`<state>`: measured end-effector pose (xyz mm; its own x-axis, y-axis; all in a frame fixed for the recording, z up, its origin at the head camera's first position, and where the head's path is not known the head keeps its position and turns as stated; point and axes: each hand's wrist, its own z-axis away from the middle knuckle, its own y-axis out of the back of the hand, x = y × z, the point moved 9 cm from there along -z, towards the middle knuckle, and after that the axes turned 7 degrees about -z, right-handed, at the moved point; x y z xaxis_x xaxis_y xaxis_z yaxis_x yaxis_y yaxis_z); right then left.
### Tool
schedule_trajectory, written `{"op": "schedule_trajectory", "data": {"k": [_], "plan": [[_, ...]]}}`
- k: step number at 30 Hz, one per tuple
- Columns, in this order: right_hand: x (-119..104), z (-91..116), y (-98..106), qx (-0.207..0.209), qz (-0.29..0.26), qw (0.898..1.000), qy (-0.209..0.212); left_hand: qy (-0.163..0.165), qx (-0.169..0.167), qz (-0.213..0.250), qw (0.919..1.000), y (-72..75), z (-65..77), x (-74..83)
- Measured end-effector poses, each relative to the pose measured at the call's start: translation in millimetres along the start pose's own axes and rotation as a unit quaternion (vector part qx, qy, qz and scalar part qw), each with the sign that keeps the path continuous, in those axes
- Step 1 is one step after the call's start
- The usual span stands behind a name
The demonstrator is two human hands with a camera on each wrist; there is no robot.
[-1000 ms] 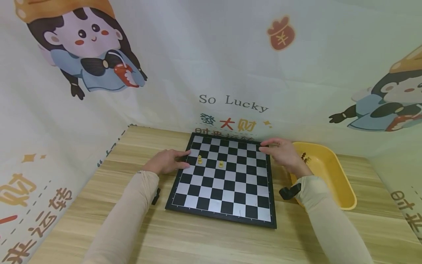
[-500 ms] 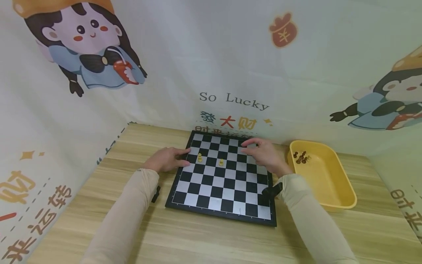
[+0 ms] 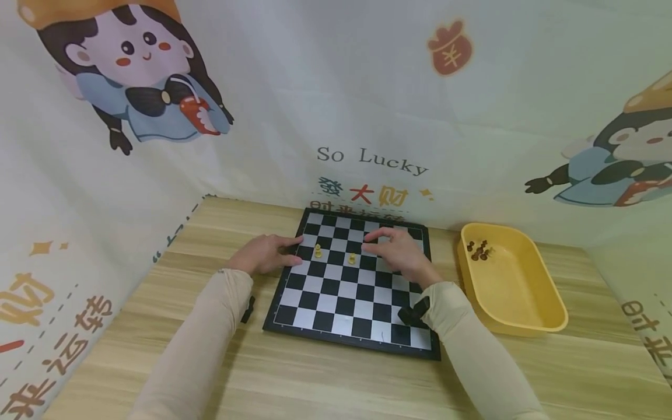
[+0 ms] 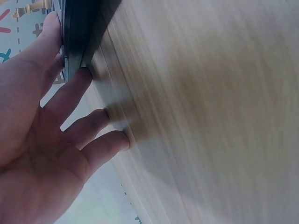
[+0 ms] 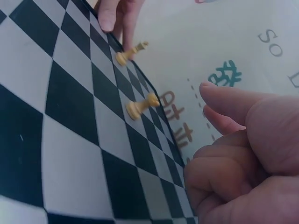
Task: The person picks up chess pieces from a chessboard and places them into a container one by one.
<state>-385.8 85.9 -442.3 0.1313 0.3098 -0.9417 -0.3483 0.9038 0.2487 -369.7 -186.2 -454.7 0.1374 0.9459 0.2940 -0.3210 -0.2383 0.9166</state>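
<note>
A black-and-white chessboard (image 3: 343, 291) lies on the wooden table. My left hand (image 3: 262, 254) is at its left edge, the thumb (image 4: 52, 25) touching the rim and the other fingers, fairly straight, against the side and tabletop. Two cream chess pieces stand on the board: a taller one with a pointed top (image 5: 131, 52) near the left hand, and a shorter rook (image 5: 142, 106) nearer the middle. Over the right part of the board hovers my right hand (image 3: 396, 252), thumb and index finger stretched apart towards the rook with nothing between them. Its other fingers are bent in.
Right of the board stands a yellow plastic tub (image 3: 517, 280); several small dark brown chess pieces (image 3: 478, 251) and a cream one lie in its far left corner. A printed cloth (image 3: 294, 105) hangs behind the table, close to the board's far edge.
My right hand has moved left from the board's far right edge to a place just right of the rook, uncovering the tub's pieces. The left hand stays at the board's edge.
</note>
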Motion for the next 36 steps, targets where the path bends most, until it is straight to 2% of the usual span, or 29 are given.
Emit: {"op": "schedule_trajectory", "data": {"k": [3,8,16,21,36], "plan": [[1,-1,-6,-0.008,-0.017,1.000,0.003,-0.004,0.004,0.001,1.0000,1.7,-0.6,2.2],[3,-3,-18,-0.023,-0.081,0.996,0.002,-0.013,0.012,-0.004,0.9998,4.1,-2.3,4.2],[13,-6,-29,-0.023,-0.123,0.992,-0.024,-0.016,0.015,-0.008,0.9997,6.9,-4.3,3.9],[18,-7,-29,-0.018,-0.119,0.992,-0.025,-0.012,0.014,-0.007,0.9998,7.3,-3.4,5.3],[29,-10,-34,0.023,-0.049,0.998,-0.031,-0.004,0.012,0.001,0.9999,0.7,-0.5,-0.2]]}}
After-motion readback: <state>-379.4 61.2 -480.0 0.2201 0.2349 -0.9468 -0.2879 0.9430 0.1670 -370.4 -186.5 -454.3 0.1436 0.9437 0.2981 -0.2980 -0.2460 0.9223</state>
